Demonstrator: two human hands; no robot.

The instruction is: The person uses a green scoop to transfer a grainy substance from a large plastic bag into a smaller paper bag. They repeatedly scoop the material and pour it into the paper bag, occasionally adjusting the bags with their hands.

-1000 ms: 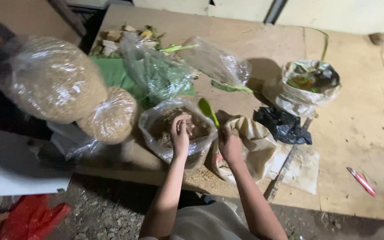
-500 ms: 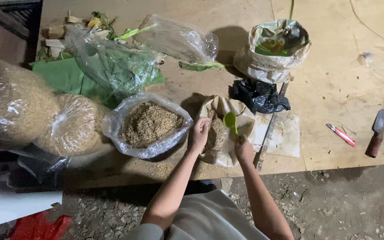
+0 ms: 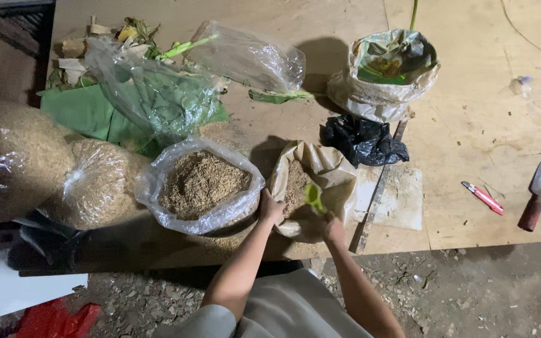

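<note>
Since a moment ago my left hand (image 3: 270, 209) has left the clear bag of sawdust (image 3: 203, 184) and now closes its grip on the rim of the tan bag (image 3: 320, 181) at lower centre of the frame, on the worktop (image 3: 471, 125). My right hand (image 3: 332, 228) reaches forward from below, wrist bent over the bag's near edge beside a small green piece (image 3: 313, 195); its fingers are buried in the folds, so I cannot tell whether that grip is closed.

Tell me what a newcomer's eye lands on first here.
First, the two hands at the table's near edge: the left hand and right hand grip a tan bag with a green sprig in it. Just left stands an open clear bag of brown husk; a crumpled black bag lies behind.
</note>
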